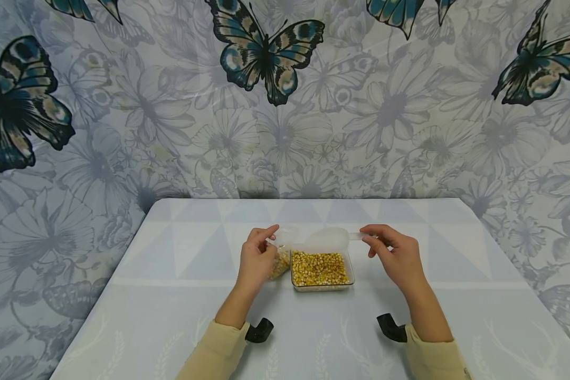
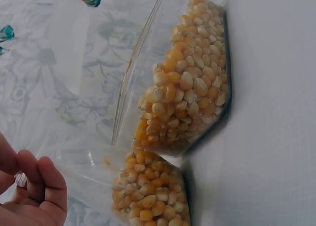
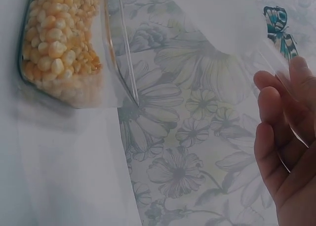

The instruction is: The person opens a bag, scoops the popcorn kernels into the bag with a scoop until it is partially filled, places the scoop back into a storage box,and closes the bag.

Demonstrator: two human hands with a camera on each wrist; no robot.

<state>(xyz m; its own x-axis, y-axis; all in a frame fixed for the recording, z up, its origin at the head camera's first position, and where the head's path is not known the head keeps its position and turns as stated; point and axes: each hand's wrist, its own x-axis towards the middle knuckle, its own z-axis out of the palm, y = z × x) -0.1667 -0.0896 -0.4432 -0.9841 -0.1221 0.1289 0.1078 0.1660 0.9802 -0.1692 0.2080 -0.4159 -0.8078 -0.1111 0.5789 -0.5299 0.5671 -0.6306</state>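
Observation:
My left hand (image 1: 258, 256) pinches the gathered top of a clear plastic bag (image 2: 152, 194) with corn kernels in its lower part. That bag stands against the left side of a rectangular glass container (image 1: 323, 288). Yellow corn kernels (image 1: 319, 267) fill much of the container. Between finger and thumb, my right hand (image 1: 396, 253) grips the thin handle of a translucent white scoop (image 1: 330, 239). The scoop's bowl is held above the container's far edge, pointing left toward the bag, and looks bare in the right wrist view.
Under everything lies a pale table (image 1: 171, 316) with a triangle-patterned cover. Behind its far edge hangs a floral cloth with butterflies (image 1: 266, 53). A black wrist camera (image 1: 259, 331) sits at the left cuff, another black camera (image 1: 391, 328) at the right.

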